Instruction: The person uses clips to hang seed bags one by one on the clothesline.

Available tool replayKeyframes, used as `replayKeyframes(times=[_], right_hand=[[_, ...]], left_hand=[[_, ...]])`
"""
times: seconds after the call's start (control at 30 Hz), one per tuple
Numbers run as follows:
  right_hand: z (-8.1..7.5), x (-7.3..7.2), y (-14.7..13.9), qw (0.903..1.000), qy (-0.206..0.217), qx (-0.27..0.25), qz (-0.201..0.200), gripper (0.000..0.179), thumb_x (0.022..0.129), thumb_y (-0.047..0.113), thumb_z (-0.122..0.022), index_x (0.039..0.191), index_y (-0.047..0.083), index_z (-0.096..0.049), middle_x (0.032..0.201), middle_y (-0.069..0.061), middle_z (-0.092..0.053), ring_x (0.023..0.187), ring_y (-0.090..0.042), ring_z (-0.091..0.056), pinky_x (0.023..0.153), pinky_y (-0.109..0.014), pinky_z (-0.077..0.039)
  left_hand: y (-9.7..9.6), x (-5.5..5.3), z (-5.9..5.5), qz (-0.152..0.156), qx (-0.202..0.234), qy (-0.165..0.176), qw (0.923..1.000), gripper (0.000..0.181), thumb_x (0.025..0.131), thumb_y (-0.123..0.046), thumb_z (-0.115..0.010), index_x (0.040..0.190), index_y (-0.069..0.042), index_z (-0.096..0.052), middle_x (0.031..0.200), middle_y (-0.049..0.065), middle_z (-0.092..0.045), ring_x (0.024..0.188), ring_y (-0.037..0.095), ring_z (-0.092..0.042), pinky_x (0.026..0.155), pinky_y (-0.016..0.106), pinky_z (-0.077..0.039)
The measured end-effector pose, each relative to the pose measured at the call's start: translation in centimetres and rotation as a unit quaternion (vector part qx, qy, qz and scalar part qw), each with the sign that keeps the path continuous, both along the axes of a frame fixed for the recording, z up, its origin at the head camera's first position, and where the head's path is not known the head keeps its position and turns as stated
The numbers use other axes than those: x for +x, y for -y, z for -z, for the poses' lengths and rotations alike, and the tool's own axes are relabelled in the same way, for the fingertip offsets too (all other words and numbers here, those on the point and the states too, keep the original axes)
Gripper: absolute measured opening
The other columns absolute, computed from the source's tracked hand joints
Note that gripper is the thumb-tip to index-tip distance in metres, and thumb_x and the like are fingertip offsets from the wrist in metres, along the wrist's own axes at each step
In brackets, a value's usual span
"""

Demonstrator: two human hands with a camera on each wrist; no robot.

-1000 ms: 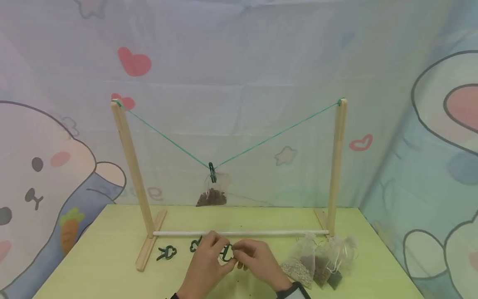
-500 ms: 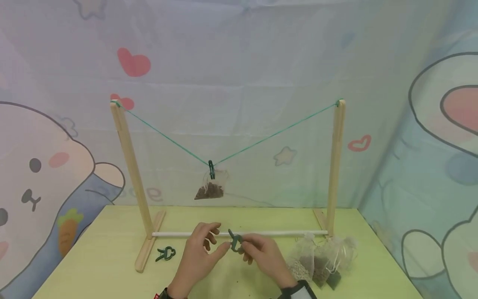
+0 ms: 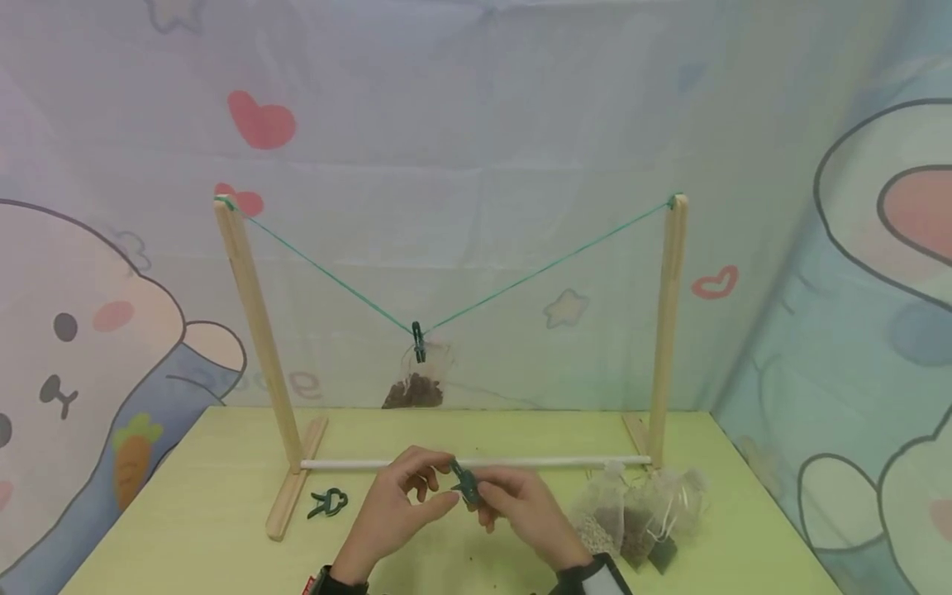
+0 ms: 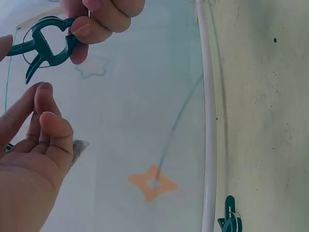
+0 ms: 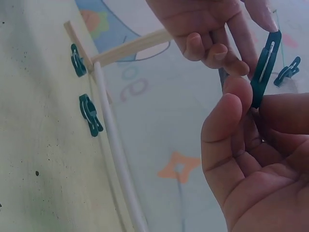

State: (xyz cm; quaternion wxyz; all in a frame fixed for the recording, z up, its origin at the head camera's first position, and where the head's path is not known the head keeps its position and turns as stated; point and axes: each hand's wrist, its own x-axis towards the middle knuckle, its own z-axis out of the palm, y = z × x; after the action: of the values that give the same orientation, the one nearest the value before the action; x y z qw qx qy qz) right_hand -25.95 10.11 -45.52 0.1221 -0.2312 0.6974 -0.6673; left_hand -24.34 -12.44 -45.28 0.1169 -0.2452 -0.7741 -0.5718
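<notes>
A dark green spring clip (image 3: pixel 465 483) hangs in the air between both hands, over the front of the table. My right hand (image 3: pixel 516 500) pinches it by its jaw end. The thumb and a curled finger of my left hand (image 3: pixel 397 496) are at its two spread handles, with one fingertip touching a handle. In the left wrist view the clip (image 4: pixel 50 43) shows its thin wire ring. Another green clip (image 3: pixel 327 502) lies on the table to the left; a further one (image 5: pixel 91 115) is hidden behind my left hand in the head view.
A green cord (image 3: pixel 330 274) sags between two wooden posts (image 3: pixel 260 330). From it a clip (image 3: pixel 418 341) holds a sheer bag (image 3: pixel 414 392) of brown bits. Several filled sheer bags (image 3: pixel 632 529) lie at the right. A white rod (image 3: pixel 554 461) joins the posts low down.
The clip came up from near the table and was turned edge-on. My left hand drew back from it, then its fingers came to the handles. The hanging bag bobbed up and down.
</notes>
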Motion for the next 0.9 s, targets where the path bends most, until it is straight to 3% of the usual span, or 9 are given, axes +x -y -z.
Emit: replayKeyframes(times=[0.17, 0.3, 0.5, 0.63, 0.7, 0.77, 0.9], right_hand=[[-0.2, -0.1, 0.0, 0.9999, 0.007, -0.004, -0.008, 0.033, 0.107, 0.016, -0.059, 0.124, -0.011, -0.067, 0.093, -0.004, -0.069, 0.073, -0.009, -0.063, 0.068, -0.024, -0.055], [-0.3, 0.0, 0.0, 0.9997, 0.007, -0.013, -0.021, 0.034, 0.108, 0.018, -0.058, 0.122, -0.012, -0.067, 0.092, -0.002, -0.068, 0.072, -0.009, -0.063, 0.068, -0.024, -0.055], [-0.8, 0.5, 0.1, 0.9999, 0.007, -0.006, -0.01, 0.036, 0.107, 0.021, -0.059, 0.122, -0.011, -0.067, 0.092, -0.002, -0.07, 0.072, -0.008, -0.063, 0.07, -0.025, -0.055], [-1.2, 0.6, -0.3, 0.9957, -0.06, 0.059, 0.038, 0.033, 0.107, 0.022, -0.06, 0.122, -0.005, -0.071, 0.098, -0.011, -0.074, 0.071, -0.01, -0.065, 0.067, -0.027, -0.057], [-1.4, 0.5, -1.0, 0.9831, -0.118, 0.111, 0.085, 0.028, 0.106, 0.02, -0.062, 0.12, -0.002, -0.073, 0.099, -0.013, -0.076, 0.072, -0.01, -0.067, 0.065, -0.027, -0.058], [-1.7, 0.3, -2.1, 0.9641, -0.163, 0.157, 0.14, 0.023, 0.104, 0.017, -0.064, 0.117, 0.002, -0.074, 0.102, -0.013, -0.076, 0.076, -0.011, -0.068, 0.066, -0.026, -0.057], [-1.8, -0.1, -4.8, 0.9243, -0.202, 0.226, 0.232, 0.018, 0.1, 0.01, -0.068, 0.114, 0.002, -0.075, 0.105, -0.011, -0.076, 0.083, -0.016, -0.069, 0.071, -0.026, -0.057]], left_hand=[[-0.1, 0.1, -0.2, 0.002, 0.025, -0.001, 0.9997, 0.029, 0.094, -0.013, -0.078, 0.123, -0.014, -0.073, 0.108, 0.016, -0.066, 0.082, 0.027, -0.058, 0.068, 0.024, -0.049], [-0.6, 0.2, -0.2, 0.0, 0.048, -0.022, 0.9986, 0.026, 0.093, -0.008, -0.078, 0.118, -0.012, -0.074, 0.104, 0.017, -0.066, 0.08, 0.031, -0.057, 0.066, 0.023, -0.049], [-1.5, 0.3, -0.3, -0.028, 0.065, -0.101, 0.9924, 0.021, 0.092, -0.001, -0.076, 0.112, -0.006, -0.073, 0.097, 0.014, -0.065, 0.074, 0.022, -0.057, 0.062, 0.026, -0.049], [-1.6, 0.2, -0.7, -0.068, 0.074, -0.147, 0.984, 0.021, 0.089, 0.004, -0.076, 0.108, -0.007, -0.073, 0.092, 0.012, -0.064, 0.072, 0.015, -0.056, 0.061, 0.025, -0.049], [-1.5, 0.1, -0.9, -0.085, 0.076, -0.158, 0.9807, 0.021, 0.088, 0.005, -0.076, 0.106, -0.005, -0.073, 0.091, 0.011, -0.064, 0.072, 0.013, -0.056, 0.06, 0.025, -0.048], [-1.3, 0.2, -1.0, -0.107, 0.077, -0.159, 0.9785, 0.02, 0.087, 0.005, -0.077, 0.103, -0.006, -0.073, 0.091, 0.009, -0.065, 0.071, 0.012, -0.056, 0.06, 0.024, -0.048], [-0.9, 0.3, -1.3, -0.148, 0.077, -0.143, 0.9756, 0.014, 0.087, 0.001, -0.079, 0.098, -0.007, -0.075, 0.088, 0.002, -0.066, 0.07, 0.009, -0.057, 0.06, 0.022, -0.049]])
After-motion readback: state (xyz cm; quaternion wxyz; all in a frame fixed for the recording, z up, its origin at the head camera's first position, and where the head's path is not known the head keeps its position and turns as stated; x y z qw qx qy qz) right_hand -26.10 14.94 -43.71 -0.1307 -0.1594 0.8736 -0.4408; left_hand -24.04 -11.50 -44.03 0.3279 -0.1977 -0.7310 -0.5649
